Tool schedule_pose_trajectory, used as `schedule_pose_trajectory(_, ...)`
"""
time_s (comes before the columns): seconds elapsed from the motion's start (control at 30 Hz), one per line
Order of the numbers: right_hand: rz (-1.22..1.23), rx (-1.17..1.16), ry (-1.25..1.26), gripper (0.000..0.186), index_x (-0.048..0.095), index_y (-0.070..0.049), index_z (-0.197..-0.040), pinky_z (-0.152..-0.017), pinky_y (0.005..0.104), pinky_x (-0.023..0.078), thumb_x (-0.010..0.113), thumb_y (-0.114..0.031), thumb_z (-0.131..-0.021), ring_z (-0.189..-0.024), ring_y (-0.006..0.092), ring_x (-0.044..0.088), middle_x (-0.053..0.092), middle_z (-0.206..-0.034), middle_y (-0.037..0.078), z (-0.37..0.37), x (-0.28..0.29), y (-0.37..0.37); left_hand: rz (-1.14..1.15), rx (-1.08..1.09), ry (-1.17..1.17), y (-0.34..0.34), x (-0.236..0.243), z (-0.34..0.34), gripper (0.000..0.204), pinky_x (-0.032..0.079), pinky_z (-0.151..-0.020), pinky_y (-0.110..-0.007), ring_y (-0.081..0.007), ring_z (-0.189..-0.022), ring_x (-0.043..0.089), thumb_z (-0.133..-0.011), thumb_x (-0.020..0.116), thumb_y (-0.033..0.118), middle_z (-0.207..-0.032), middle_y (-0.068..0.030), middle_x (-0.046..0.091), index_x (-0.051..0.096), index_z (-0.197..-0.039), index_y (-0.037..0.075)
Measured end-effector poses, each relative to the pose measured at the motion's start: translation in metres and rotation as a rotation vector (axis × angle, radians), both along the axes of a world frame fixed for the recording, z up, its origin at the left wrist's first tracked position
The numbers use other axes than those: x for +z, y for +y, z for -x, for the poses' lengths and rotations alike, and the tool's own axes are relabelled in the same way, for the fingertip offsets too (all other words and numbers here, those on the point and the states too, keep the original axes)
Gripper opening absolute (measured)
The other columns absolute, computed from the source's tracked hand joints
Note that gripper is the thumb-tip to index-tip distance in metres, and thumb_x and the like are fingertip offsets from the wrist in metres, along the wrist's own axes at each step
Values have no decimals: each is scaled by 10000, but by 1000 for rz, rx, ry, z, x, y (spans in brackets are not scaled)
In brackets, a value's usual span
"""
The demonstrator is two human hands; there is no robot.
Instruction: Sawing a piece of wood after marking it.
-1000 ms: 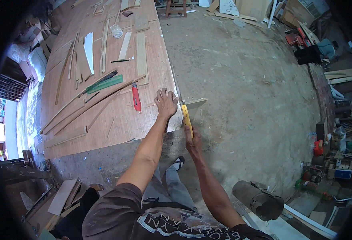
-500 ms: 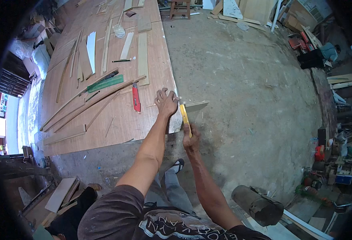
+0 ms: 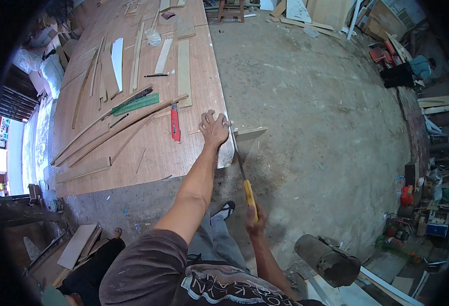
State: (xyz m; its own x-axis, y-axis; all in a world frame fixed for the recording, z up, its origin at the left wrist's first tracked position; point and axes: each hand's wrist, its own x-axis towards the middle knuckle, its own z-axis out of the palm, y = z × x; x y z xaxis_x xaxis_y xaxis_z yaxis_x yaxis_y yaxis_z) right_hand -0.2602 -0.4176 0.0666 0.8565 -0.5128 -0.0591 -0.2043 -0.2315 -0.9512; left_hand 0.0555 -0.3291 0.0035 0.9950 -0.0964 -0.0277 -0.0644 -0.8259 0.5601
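A handsaw with a yellow handle [image 3: 249, 194] is in my right hand [image 3: 255, 219], fingers wrapped round the grip. Its thin dark blade runs forward from the handle to the table's right edge, against a piece of wood [image 3: 251, 133] that juts out past that edge. My left hand [image 3: 215, 128] bears down on this wood at the table edge, fingers bent over it; most of the wood on the table side is hidden beneath the hand. Left of that hand lies a red utility knife [image 3: 175, 123] on the wooden table [image 3: 158, 158].
Long wood strips [image 3: 127, 122], a green tool-like piece [image 3: 138, 103], a pencil [image 3: 156, 75] and a white strip [image 3: 117, 64] lie on the table. A dark cylinder [image 3: 331, 260] stands at lower right. A person [image 3: 421, 69] is at far right, another person [image 3: 89, 270] at lower left.
My right hand has drawn the saw back toward my body, so that more of its blade shows. The left hand stays on the wood.
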Motion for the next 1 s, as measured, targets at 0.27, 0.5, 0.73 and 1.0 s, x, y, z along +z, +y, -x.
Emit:
schedule_pose_trajectory(0.27,93,-36,-63,290,561,-8,-789,-483,247,361,582,-257,-935,-554,63,455,503,-617,-19,-39,43,-21,11,-26,-42,-1,-7,-1,279,200,-986,-561,-352,-1296,221,-830,580,349,-1335,-162,368,593,-1028,153)
schedule_pose_trajectory(0.5,167,-6,-79,304,590,5,-742,-520,372,432,618,-246,-914,-545,254,558,563,-635,154,-134,25,-14,15,-48,68,-4,-2,-2,260,158,-1032,-565,-389,-1352,163,-844,574,332,-1383,-160,334,593,-1042,165)
schedule_pose_trajectory(0.73,194,46,-146,280,608,2,-815,-527,407,428,588,-254,-926,-561,324,575,578,-659,166,-146,21,5,5,-37,24,-1,-7,-4,274,153,-1034,-568,-404,-1358,152,-842,591,352,-1390,-159,330,595,-1039,162)
schedule_pose_trajectory(1.0,262,54,-151,266,595,-2,-806,-507,411,438,572,-238,-926,-556,330,589,581,-669,185,-128,36,13,1,-23,-30,1,-9,-2,257,181,-998,-592,-395,-1327,185,-845,560,336,-1383,-165,334,591,-1039,171)
